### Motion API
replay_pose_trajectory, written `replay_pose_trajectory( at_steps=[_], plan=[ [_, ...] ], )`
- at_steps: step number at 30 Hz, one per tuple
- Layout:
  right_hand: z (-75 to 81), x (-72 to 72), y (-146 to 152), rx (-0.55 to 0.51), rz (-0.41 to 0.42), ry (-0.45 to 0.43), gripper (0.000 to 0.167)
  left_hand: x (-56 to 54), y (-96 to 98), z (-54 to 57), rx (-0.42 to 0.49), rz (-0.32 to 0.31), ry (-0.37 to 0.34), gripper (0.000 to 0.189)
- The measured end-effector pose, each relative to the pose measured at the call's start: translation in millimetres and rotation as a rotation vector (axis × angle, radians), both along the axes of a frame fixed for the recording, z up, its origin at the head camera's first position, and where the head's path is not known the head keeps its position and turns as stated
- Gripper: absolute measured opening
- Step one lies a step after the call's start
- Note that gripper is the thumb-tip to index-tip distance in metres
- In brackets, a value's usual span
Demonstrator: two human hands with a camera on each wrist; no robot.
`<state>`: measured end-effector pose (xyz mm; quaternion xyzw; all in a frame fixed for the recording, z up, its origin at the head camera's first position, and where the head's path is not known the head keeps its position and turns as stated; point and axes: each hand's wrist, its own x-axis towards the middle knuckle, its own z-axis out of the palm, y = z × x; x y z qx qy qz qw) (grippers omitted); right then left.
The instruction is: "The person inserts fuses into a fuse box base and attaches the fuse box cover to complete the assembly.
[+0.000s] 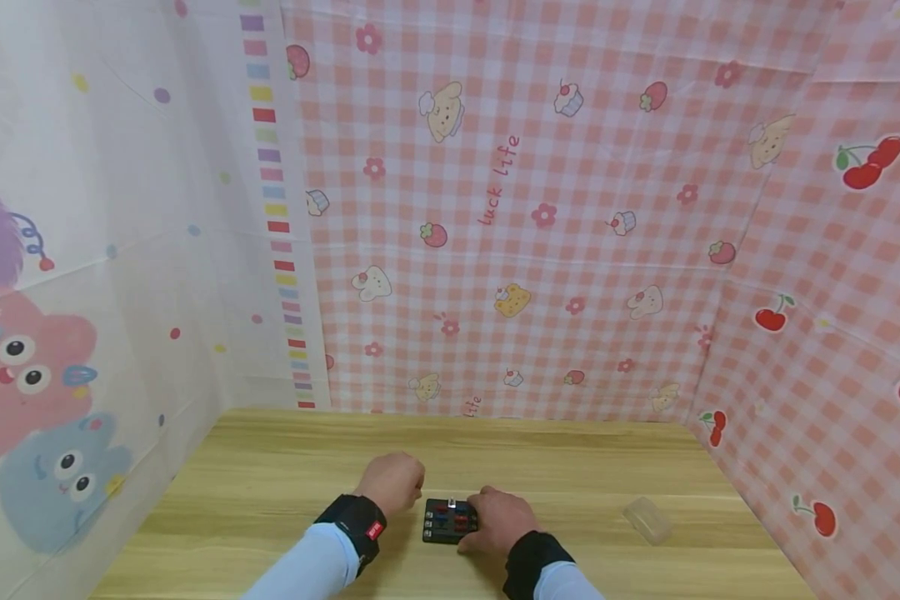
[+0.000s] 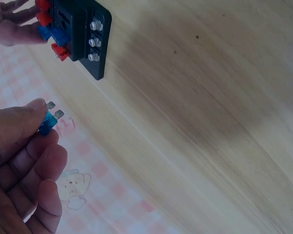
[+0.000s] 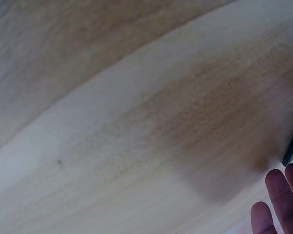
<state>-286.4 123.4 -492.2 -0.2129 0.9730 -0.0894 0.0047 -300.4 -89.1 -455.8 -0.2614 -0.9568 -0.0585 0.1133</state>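
Observation:
A black fuse block (image 1: 441,537) lies on the wooden table in the head view, with red and blue blade fuses set in it and metal screw terminals along its edge. My left hand (image 1: 392,483) is just to its upper left. In the left wrist view, that hand's thumb and index finger pinch a blue blade fuse (image 2: 48,123), its two metal prongs pointing out toward the block. My right hand (image 1: 504,521) holds the block's right end, thumb at the near side and fingers at the far side. The right wrist view catches only some fingertips (image 3: 278,187) beside a dark corner of the block.
A clear plastic cover (image 1: 647,521) lies on the table (image 1: 570,454) to the right of my right hand. Patterned cloth hangs at the left, the back (image 1: 510,350) and the right of the table.

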Motion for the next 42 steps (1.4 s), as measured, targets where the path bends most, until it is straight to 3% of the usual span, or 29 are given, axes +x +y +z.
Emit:
replay_pose_trajectory(
  at_steps=[2, 9, 18, 28, 42],
  plan=[
    [-1.4, -0.8, -1, -0.003, -0.001, -0.007, 0.061, 1.5, 1.9, 0.4, -0.01, -0.011, 0.01, 0.021],
    [-3.5, -3.1, -2, 0.006, 0.006, -0.005, 0.058, 6.7, 11.0, 5.2, -0.027, -0.005, -0.061, 0.014],
    [-3.0, -4.5, -2, 0.003, 0.005, -0.033, 0.055, 7.0, 19.7, 4.0, -0.045, -0.035, -0.07, 0.013],
    [-5.8, -4.8, -3, 0.004, 0.016, -0.02, 0.049, 10.7, 27.3, 6.1, -0.012, -0.044, -0.115, 0.012],
    [-1.2, -3.1, -6, 0.001, 0.015, -0.015, 0.042, 5.7, 33.3, -2.2, 0.024, -0.07, -0.182, 0.006]
  ],
)
